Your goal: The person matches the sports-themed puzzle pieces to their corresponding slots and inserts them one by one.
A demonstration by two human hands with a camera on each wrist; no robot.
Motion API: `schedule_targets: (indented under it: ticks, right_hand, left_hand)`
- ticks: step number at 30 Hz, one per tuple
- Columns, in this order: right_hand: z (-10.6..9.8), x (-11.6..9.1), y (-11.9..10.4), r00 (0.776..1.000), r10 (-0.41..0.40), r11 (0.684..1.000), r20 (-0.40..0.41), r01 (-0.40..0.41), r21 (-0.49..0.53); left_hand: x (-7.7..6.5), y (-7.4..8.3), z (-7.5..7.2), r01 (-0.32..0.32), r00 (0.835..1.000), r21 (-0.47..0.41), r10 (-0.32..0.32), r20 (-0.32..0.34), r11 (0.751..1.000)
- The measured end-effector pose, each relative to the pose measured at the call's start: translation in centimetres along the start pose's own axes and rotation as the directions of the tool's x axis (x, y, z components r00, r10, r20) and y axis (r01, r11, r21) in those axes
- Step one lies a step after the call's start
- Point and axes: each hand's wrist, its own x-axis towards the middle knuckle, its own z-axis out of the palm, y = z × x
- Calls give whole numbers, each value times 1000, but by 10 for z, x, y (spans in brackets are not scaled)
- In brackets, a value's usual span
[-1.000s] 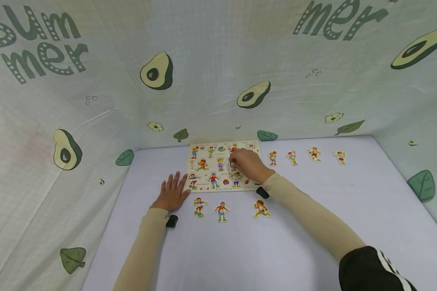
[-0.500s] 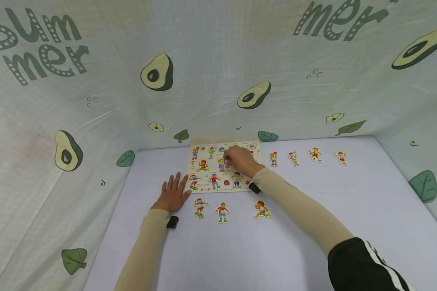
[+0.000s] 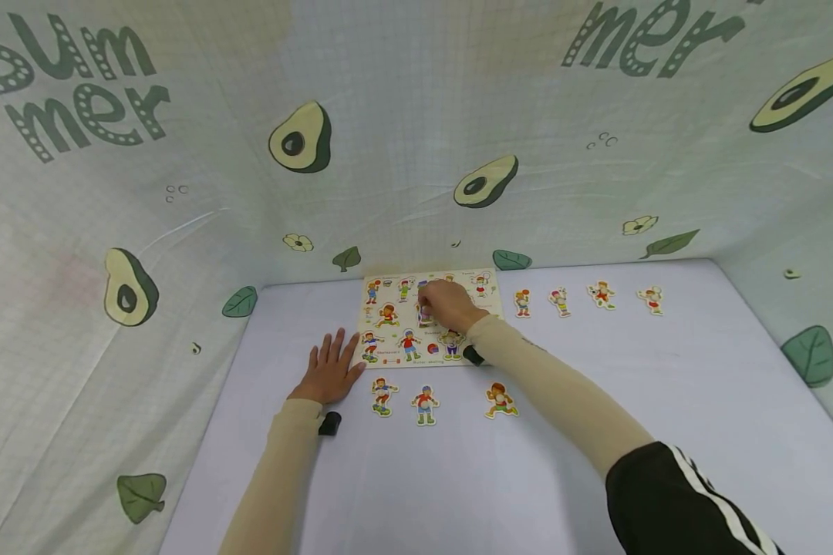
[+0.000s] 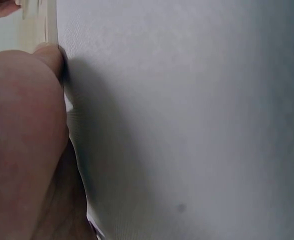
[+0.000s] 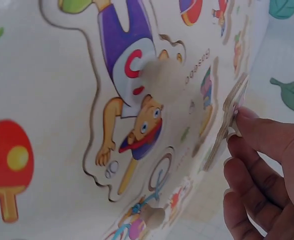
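Near the middle of the wooden puzzle board [image 3: 397,358], my right hand [image 3: 453,305] pinches a flat puzzle piece [image 3: 426,315] by its knob between thumb and fingers. In the right wrist view this puzzle piece [image 5: 226,122] is tilted, seen edge-on beside the board; its picture is mostly hidden. A baseball-player piece [image 5: 129,75] with a knob sits in the board close by. My left hand [image 3: 325,378] lies spread on the table, its fingertips and thumb at the board's left edge [image 4: 51,22].
Several loose pieces lie right of the board, among them a ball player [image 3: 600,294] and a figure at the far right [image 3: 651,301]. Before the board lie a skateboarder [image 3: 382,396], a roller skater [image 3: 426,405] and a runner [image 3: 501,400]. A printed cloth [image 3: 389,185] stands behind the table.
My right hand has moved left over the board with the puzzle piece, uncovering more of the baseball player. My left hand has stayed in place.
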Motion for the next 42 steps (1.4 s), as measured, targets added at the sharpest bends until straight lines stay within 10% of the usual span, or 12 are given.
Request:
schedule_targets:
  ticks: [42]
  right_hand:
    - [15, 4, -3, 998, 16, 997, 56, -20, 72]
  left_hand:
    - [1, -2, 2, -13, 1000, -3, 13, -12, 1000]
